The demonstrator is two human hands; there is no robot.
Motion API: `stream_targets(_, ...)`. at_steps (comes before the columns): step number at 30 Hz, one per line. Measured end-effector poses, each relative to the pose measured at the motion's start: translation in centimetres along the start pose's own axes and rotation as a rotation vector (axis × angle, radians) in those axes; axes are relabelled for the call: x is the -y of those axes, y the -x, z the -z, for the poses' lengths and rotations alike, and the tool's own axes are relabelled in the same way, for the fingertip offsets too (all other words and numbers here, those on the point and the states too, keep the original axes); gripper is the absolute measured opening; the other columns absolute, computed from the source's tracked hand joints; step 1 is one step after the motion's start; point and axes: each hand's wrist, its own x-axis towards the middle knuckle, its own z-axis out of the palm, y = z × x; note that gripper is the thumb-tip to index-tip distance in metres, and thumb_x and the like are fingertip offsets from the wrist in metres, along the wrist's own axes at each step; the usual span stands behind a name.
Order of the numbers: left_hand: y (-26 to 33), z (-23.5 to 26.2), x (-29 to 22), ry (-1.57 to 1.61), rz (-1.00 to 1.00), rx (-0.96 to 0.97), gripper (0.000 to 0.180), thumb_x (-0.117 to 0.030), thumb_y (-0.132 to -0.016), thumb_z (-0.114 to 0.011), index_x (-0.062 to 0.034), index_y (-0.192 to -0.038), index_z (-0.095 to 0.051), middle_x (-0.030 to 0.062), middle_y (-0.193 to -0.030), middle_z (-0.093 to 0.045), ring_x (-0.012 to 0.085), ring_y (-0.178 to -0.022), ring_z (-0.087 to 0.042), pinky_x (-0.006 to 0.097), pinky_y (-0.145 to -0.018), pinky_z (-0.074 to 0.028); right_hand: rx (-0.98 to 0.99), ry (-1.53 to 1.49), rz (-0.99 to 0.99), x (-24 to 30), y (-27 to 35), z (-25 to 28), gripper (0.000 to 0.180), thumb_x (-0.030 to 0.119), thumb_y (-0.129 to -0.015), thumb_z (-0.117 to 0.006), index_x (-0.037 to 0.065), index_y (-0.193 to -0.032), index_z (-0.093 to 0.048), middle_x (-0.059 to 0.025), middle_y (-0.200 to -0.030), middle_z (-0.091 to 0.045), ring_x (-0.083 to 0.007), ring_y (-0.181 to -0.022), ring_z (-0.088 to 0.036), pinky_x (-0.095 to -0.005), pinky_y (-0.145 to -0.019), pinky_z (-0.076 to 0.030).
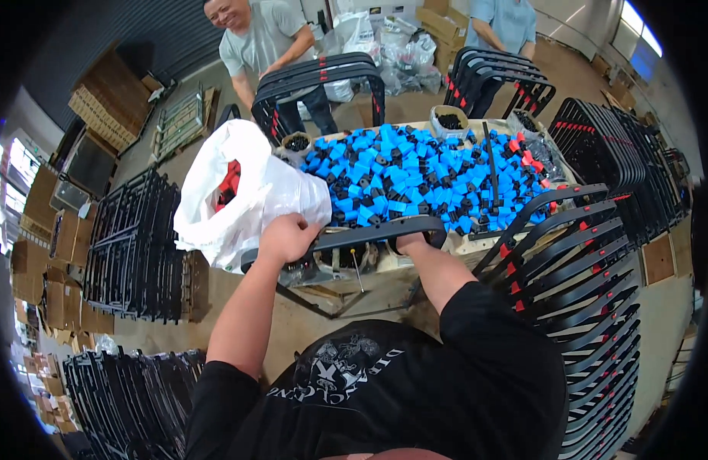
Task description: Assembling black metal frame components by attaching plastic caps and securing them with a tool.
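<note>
A black bent tube frame lies across the near edge of the table in front of me. My left hand is closed around its left part, close to a white woven sack with red pieces inside. At the frame's right end, my right hand reaches in behind the tube, and its fingers are hidden there. Beyond both hands, a big heap of blue and black plastic pieces covers the table. Between my hands, a thin rod with a yellow end sits below the tube.
More black frames with red clips stack up close on my right. Other frame stacks stand to the left. Tubs of small black parts line the table's far side. Across it, two people stand at frames.
</note>
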Motion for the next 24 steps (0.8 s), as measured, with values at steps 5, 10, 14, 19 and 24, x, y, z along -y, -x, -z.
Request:
stream_targets(5,0.5,-0.1,-0.4,-0.003,0.013,0.023,0.05,-0.05,-0.085,-0.063,-0.0039,-0.098,-0.077,0.0219,-0.1,-0.073,0.0383,-0.097,-0.07,0.045,-0.089,-0.054,-0.005,-0.213,-0.207,-0.3,1.1,0.2,0.044,0.033,-0.1,-0.047,0.01,-0.136,-0.061,-0.0145,-0.146,-0.055,-0.0312,-0.137,-0.049,-0.0426,-0.114,-0.038)
stream_targets(10,0.7,-0.5,0.2,0.003,0.036,0.018,0.051,-0.05,-0.085,-0.063,-0.0032,-0.099,-0.076,0.0224,-0.1,-0.073,0.0387,-0.097,-0.07,0.045,-0.089,-0.053,-0.132,-0.146,-0.22,1.1,2.4,1.4,0.033,0.029,-0.097,-0.053,0.012,-0.119,-0.071,-0.0145,-0.129,-0.066,-0.0297,-0.124,-0.061,-0.0411,-0.104,-0.046)
stream_targets(14,0.2,-1.4,1.0,-0.008,0.017,0.002,0.05,-0.049,-0.085,-0.065,-0.0022,-0.098,-0.076,0.0225,-0.099,-0.073,0.039,-0.096,-0.07,0.046,-0.088,-0.053,-0.184,-0.201,-0.235,0.2,0.3,-2.9,0.019,0.02,-0.089,-0.062,0.011,-0.096,-0.077,-0.016,-0.105,-0.074,-0.0319,-0.103,-0.071,-0.0386,-0.086,-0.057)
stream_targets(19,-2.1,-1.1,-2.9,-0.032,-0.146,0.03,0.047,-0.046,-0.086,-0.066,-0.0009,-0.096,-0.075,0.022,-0.094,-0.073,0.0384,-0.093,-0.07,0.045,-0.085,-0.054,-0.508,-0.575,-0.288,-2.8,-3.2,-12.1,0.018,0.018,-0.089,-0.061,0.011,-0.1,-0.073,-0.0146,-0.094,-0.072,-0.0282,-0.084,-0.07,-0.0414,-0.07,-0.055)
stream_targets(24,0.2,-1.7,1.1,-0.022,-0.004,-0.049,0.048,-0.047,-0.087,-0.065,-0.0011,-0.095,-0.075,0.0221,-0.093,-0.073,0.0395,-0.092,-0.07,0.045,-0.084,-0.054,0.015,-2.615,-0.566,3.7,8.3,5.0,0.011,0.016,-0.096,-0.046,0.013,-0.089,-0.054,-0.003,-0.067,-0.047,-0.0168,-0.052,-0.038,-0.0332,-0.049,-0.034)
